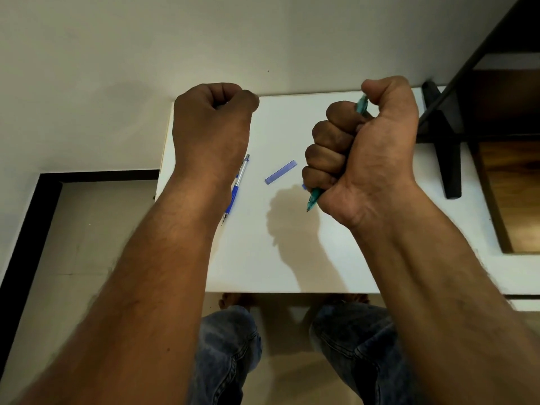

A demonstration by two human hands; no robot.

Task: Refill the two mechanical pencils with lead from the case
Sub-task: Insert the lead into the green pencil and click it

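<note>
My right hand (359,150) is closed in a fist around a teal mechanical pencil (313,200), raised above the white table (263,258); its tip points down and its top end shows by my thumb. My left hand (210,124) is a closed fist held above the table's far left part; I cannot tell whether anything small is inside it. A blue and silver mechanical pencil (238,182) lies on the table, partly hidden under my left wrist. The blue translucent lead case (281,171) lies flat between my hands.
A black stand leg (447,147) rests on the table's right side beside a dark wooden shelf (508,185). The wall runs right behind the table. My knees in jeans (228,346) are below the near edge.
</note>
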